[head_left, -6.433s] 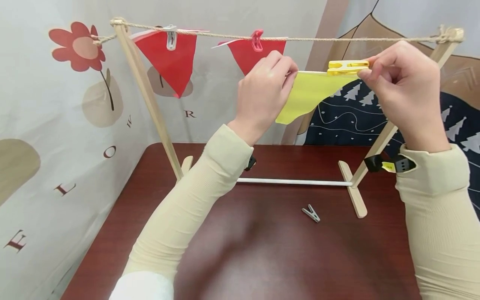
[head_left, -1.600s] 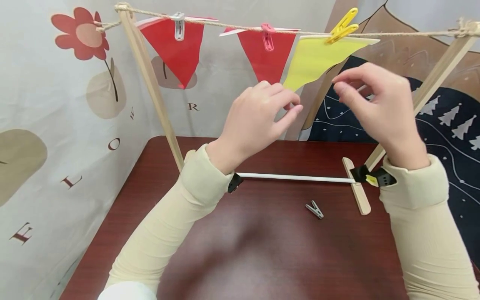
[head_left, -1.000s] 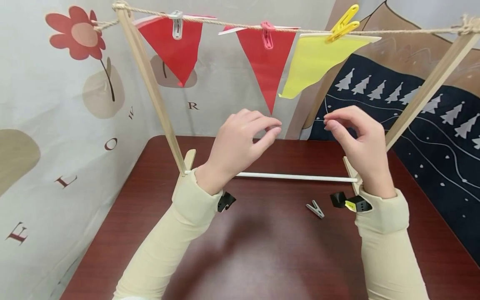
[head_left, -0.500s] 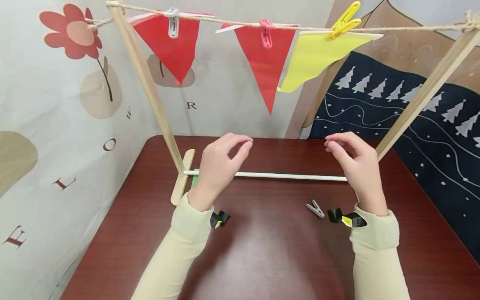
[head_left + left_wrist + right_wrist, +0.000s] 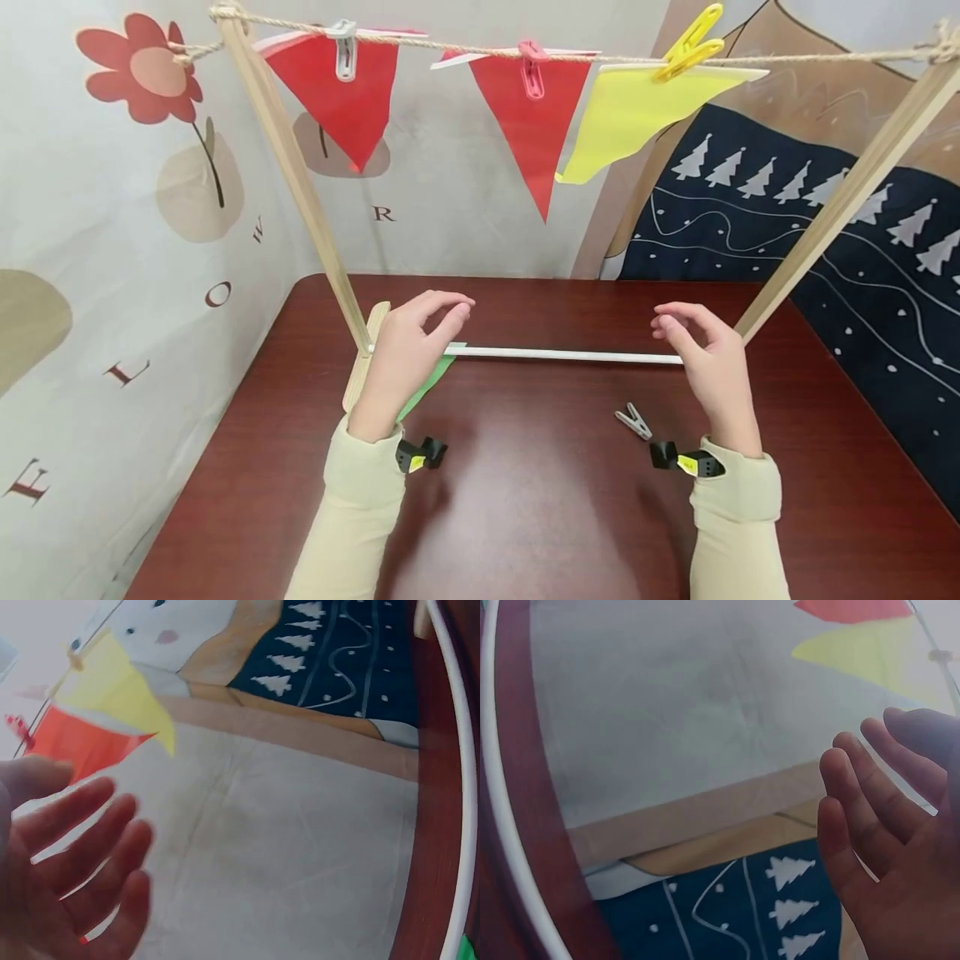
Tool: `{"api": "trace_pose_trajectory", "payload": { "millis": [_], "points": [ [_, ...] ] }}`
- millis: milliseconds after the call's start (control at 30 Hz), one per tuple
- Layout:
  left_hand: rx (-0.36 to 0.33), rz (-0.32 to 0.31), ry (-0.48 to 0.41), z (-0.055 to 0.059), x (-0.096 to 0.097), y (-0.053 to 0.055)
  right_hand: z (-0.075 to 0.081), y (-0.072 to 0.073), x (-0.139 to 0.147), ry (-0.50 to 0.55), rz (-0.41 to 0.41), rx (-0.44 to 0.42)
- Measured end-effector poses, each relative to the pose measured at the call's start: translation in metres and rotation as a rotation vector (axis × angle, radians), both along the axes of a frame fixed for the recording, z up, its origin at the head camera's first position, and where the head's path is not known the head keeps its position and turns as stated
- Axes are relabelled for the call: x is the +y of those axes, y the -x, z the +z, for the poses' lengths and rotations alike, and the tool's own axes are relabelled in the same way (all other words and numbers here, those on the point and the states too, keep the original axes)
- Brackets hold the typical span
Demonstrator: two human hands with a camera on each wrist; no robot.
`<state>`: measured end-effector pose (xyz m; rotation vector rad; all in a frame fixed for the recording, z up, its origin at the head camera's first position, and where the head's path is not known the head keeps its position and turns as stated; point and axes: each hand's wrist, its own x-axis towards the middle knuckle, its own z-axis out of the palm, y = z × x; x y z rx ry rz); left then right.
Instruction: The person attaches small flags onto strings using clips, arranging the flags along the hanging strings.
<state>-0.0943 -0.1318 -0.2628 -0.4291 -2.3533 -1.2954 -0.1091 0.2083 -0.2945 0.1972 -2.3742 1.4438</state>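
Note:
In the head view my left hand (image 5: 408, 354) hovers over the left end of the white rod, fingers loosely bent and nothing in them. A green flag (image 5: 429, 387) lies on the table beneath it, partly hidden by the hand. On the other side my right hand (image 5: 708, 358) is raised near the right post, also holding nothing. A grey clothespin (image 5: 633, 421) lies on the table to the left of the right wrist. Above, a yellow flag (image 5: 637, 117) hangs from the rope by a yellow clothespin (image 5: 688, 46).
Two more flags hang on the rope: a red flag (image 5: 337, 100) with a white clothespin (image 5: 345, 52) and another red flag (image 5: 534, 125) with a pink clothespin (image 5: 532, 71). Wooden posts (image 5: 288, 167) carry the rope; a white rod (image 5: 570, 355) joins their feet.
The yellow flag and yellow clothespin, earlier held in my hands, now hang on the rope. Both hands have let go and come down, the left also moving left, exposing the green flag.

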Motion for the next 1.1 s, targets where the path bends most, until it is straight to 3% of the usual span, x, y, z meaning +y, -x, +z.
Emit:
{"api": "trace_pose_trajectory", "payload": {
  "millis": [100,233,433,500,733,867,1100],
  "points": [
    [-0.111,-0.044,-0.066,-0.002,-0.006,-0.003,-0.007,-0.001,-0.001,0.016,-0.002,-0.01],
    [-0.207,-0.039,-0.118,-0.006,-0.01,-0.006,-0.009,-0.006,-0.004,0.065,0.006,0.011],
    [-0.261,-0.004,-0.121,0.013,-0.009,-0.022,-0.011,-0.011,-0.005,0.114,-0.012,-0.006],
    [-0.268,-0.001,-0.136,0.015,-0.011,-0.025,-0.013,-0.012,-0.004,0.114,-0.014,-0.022],
    [-0.288,-0.001,-0.184,-0.012,-0.025,-0.013,-0.027,-0.006,0.006,0.095,-0.026,-0.033],
    [-0.287,0.034,-0.169,-0.028,-0.035,-0.004,-0.037,0.001,0.013,0.088,-0.018,-0.047],
    [-0.311,0.069,-0.193,-0.037,-0.044,0.003,-0.039,0.006,0.014,0.007,0.008,-0.075]
  ]
}}
